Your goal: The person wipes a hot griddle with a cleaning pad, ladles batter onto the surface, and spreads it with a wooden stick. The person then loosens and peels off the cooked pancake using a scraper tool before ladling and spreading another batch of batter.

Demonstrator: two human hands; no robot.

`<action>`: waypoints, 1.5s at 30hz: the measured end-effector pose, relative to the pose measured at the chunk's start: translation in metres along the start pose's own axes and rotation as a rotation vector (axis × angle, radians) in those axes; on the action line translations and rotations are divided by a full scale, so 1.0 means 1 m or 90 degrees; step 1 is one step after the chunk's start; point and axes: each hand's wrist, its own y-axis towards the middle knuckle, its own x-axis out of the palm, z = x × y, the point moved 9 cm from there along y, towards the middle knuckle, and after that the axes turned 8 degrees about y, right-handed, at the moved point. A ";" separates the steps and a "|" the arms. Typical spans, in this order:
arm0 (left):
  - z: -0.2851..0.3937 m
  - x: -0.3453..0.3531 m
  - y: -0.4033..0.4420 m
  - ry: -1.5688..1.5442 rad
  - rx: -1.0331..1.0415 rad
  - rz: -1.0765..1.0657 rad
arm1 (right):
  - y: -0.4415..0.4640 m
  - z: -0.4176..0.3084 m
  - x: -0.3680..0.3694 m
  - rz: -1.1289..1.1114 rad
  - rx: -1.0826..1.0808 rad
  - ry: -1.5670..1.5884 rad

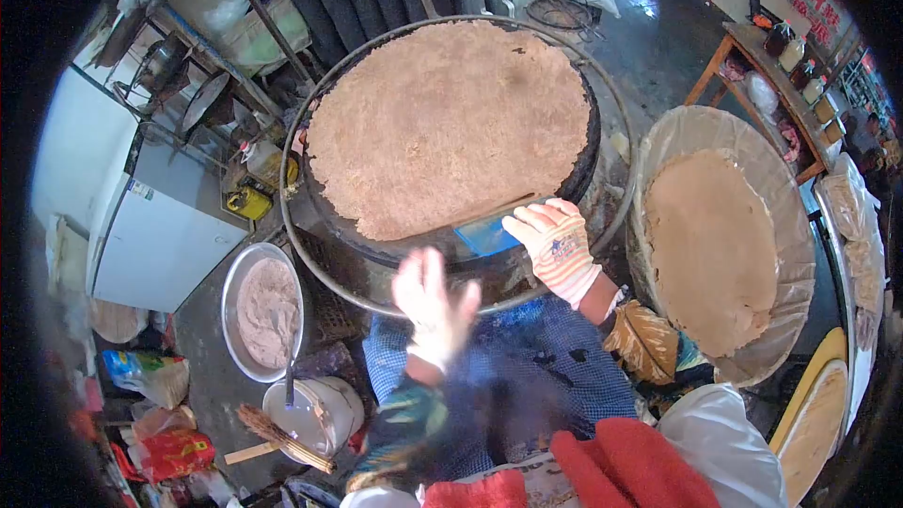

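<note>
The flatbread (447, 122) looks matt and rough from where I stand; scraper (485, 236), glossy plastic; striped glove (561, 252), matt cloth; basin (229, 310), shiny metal.

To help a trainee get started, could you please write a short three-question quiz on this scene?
1. Which hand holds the blue scraper?
2. True or false: the metal bowl of paste stands to the person's right.
3. What covers most of the round griddle: (a) a white cloth, (b) a large brown flatbread, (c) sliced vegetables?

Key: 1. The right hand. 2. False; the metal bowl with its paste stands to the left. 3. (b).
</note>
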 end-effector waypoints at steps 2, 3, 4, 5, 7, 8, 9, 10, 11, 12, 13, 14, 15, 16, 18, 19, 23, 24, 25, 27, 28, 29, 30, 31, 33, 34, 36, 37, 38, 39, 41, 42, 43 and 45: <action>-0.012 -0.017 0.036 0.099 -0.028 0.084 | 0.002 0.001 -0.001 0.000 0.014 -0.002; -0.023 -0.009 0.057 0.152 -0.042 0.036 | 0.004 0.003 -0.003 0.003 0.020 -0.011; -0.026 0.005 0.071 0.175 -0.013 -0.025 | 0.004 0.004 -0.003 0.005 0.024 -0.002; -0.031 0.023 0.082 0.197 0.016 -0.084 | 0.006 0.002 -0.008 0.009 0.021 -0.004; -0.037 0.043 0.094 0.140 0.121 -0.100 | 0.006 -0.004 -0.016 -0.011 0.019 0.017; -0.032 0.033 0.103 0.144 0.142 -0.028 | 0.000 -0.005 -0.019 -0.004 0.014 0.030; -0.028 0.023 0.112 0.149 0.163 0.045 | -0.005 -0.009 -0.024 0.017 -0.001 0.019; -0.026 0.011 0.127 0.167 0.171 0.067 | -0.006 -0.010 -0.024 -0.011 -0.019 0.005; -0.024 -0.004 0.142 0.184 0.179 0.084 | -0.007 -0.012 -0.022 -0.043 -0.033 -0.007; -0.025 -0.011 0.160 0.237 0.144 0.050 | -0.003 -0.012 -0.017 -0.097 -0.033 0.000; -0.027 -0.021 0.176 0.236 0.139 0.048 | 0.004 -0.009 -0.009 -0.152 -0.032 0.006; -0.028 -0.027 0.193 0.210 0.118 0.037 | 0.006 -0.004 0.007 -0.192 -0.019 0.001; -0.033 -0.029 0.206 0.185 0.100 0.032 | 0.013 -0.001 0.021 -0.219 -0.024 0.005; -0.037 -0.025 0.219 0.199 0.081 -0.011 | 0.019 0.001 0.033 -0.177 -0.065 -0.028; -0.035 -0.027 0.239 0.218 0.068 -0.058 | 0.041 0.007 0.067 -0.180 -0.100 -0.078; -0.031 -0.025 0.247 0.255 0.068 -0.114 | 0.058 0.012 0.088 -0.227 -0.094 -0.093; -0.021 -0.018 0.267 0.346 0.118 -0.140 | 0.121 0.041 0.168 -0.464 0.061 -0.123; -0.018 -0.018 0.272 0.358 0.133 -0.135 | 0.133 0.042 0.175 -0.478 0.028 -0.189; -0.014 -0.021 0.276 0.361 0.133 -0.137 | 0.143 0.046 0.184 -0.477 0.029 -0.186; -0.004 -0.026 0.282 0.410 0.128 -0.182 | 0.153 0.059 0.201 -0.495 0.048 -0.182; -0.001 -0.031 0.287 0.442 0.140 -0.147 | 0.156 0.065 0.206 -0.441 -0.008 -0.242; 0.001 -0.038 0.291 0.396 0.145 -0.125 | 0.163 0.072 0.200 -0.388 -0.018 -0.274; 0.001 -0.044 0.295 0.391 0.134 -0.109 | 0.163 0.090 0.194 -0.363 0.067 -0.246; 0.004 -0.054 0.299 0.385 0.124 -0.094 | 0.165 0.106 0.177 -0.338 0.152 -0.217; 0.003 -0.074 0.305 0.364 0.098 -0.062 | 0.163 0.141 0.150 -0.326 0.202 -0.332; 0.011 -0.091 0.300 0.340 0.159 0.057 | 0.159 0.164 0.137 -0.345 0.219 -0.304; 0.030 -0.126 0.264 0.330 0.278 0.223 | 0.149 0.210 0.112 -0.343 0.265 -0.283; 0.044 -0.140 0.238 0.348 0.335 0.270 | 0.139 0.230 0.102 -0.320 0.293 -0.291; 0.051 -0.139 0.218 0.363 0.325 0.236 | 0.128 0.231 0.091 -0.292 0.256 -0.317; 0.057 -0.134 0.194 0.377 0.317 0.202 | 0.116 0.225 0.075 -0.263 0.221 -0.343; 0.056 -0.078 0.126 0.242 0.284 -0.051 | 0.061 0.198 0.025 -0.238 0.271 -0.281; 0.054 -0.060 0.098 0.180 0.280 -0.124 | 0.030 0.164 -0.001 -0.129 0.163 -0.279; 0.054 -0.046 0.076 0.116 0.279 -0.201 | 0.006 0.135 -0.029 -0.098 0.209 -0.152; 0.047 -0.035 0.054 0.054 0.289 -0.286 | -0.066 0.066 -0.090 0.079 0.214 -0.085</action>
